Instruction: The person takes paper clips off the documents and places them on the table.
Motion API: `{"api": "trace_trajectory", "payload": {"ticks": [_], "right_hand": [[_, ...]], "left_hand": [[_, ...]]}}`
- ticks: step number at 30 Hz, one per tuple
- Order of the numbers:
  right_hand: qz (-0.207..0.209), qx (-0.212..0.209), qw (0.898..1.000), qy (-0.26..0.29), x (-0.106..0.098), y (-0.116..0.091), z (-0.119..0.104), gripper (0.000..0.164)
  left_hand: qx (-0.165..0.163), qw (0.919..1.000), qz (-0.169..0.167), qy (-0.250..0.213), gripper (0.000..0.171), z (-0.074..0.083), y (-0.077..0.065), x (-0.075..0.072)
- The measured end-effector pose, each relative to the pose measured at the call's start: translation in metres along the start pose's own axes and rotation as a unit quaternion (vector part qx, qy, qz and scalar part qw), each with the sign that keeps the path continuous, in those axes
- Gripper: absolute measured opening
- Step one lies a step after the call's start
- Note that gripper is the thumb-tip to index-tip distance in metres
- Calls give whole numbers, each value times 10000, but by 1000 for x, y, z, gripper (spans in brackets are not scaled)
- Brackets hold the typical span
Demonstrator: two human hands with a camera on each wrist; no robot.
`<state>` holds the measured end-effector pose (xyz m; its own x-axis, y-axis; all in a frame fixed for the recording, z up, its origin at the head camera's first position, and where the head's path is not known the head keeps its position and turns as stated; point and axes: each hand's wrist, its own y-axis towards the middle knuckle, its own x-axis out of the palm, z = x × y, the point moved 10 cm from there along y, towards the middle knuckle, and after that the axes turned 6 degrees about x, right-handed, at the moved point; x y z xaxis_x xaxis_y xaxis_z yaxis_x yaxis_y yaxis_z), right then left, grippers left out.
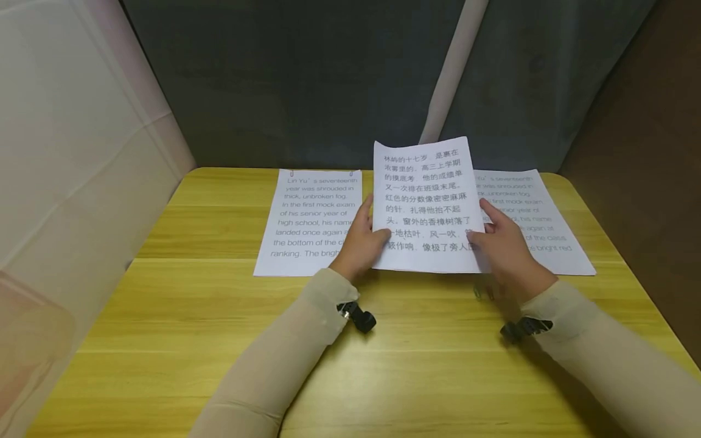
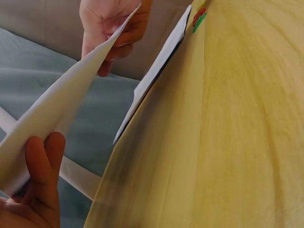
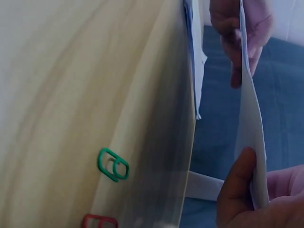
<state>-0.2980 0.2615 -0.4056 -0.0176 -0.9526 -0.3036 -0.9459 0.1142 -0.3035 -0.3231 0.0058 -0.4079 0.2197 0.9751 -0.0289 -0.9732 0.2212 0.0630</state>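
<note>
Both hands hold a thin stack of white paper (image 1: 424,201) printed with Chinese text, lifted above the table. My left hand (image 1: 358,243) pinches its left edge, thumb on the printed face and fingers behind. On the right edge, my right hand (image 1: 509,252) grips in the same way; the right wrist view shows the paper (image 3: 252,123) edge-on between thumb and fingers. Beneath, a green paper clip (image 3: 114,165) and a red paper clip (image 3: 99,222) lie loose on the tabletop, close together.
English-printed sheets (image 1: 306,213) lie flat at the left, with clips along their top edge. Another English-printed set (image 1: 547,225) lies at the right, partly covered by the held stack. The yellow wooden table (image 1: 416,377) ends at a dark curtain (image 1: 306,79) behind.
</note>
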Motion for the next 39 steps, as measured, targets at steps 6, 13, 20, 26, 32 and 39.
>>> {"api": "trace_trajectory", "payload": {"ticks": [6, 13, 20, 26, 32, 39], "right_hand": [[-198, 169, 9992, -304, 6, 12, 1, 84], [-449, 250, 9975, -483, 9, 21, 7, 81], [-560, 543, 9961, -419, 9, 26, 15, 79], [-570, 573, 9954, -521, 9, 27, 16, 75], [-501, 551, 9946, -721, 8, 28, 15, 75], [-339, 383, 9943, -937, 3, 32, 14, 74]], "left_hand": [[-171, 9997, 83, 118, 89, -9, 3, -4], [-308, 9994, -7, 152, 89, -19, 8, -6], [-493, 9984, -227, 177, 85, -27, 9, -7], [-587, 9979, -250, 78, 83, -33, 10, -8], [-525, 9984, -124, 151, 82, -33, 11, -11], [-517, 9970, 256, 512, 82, -30, 11, -17]]}}
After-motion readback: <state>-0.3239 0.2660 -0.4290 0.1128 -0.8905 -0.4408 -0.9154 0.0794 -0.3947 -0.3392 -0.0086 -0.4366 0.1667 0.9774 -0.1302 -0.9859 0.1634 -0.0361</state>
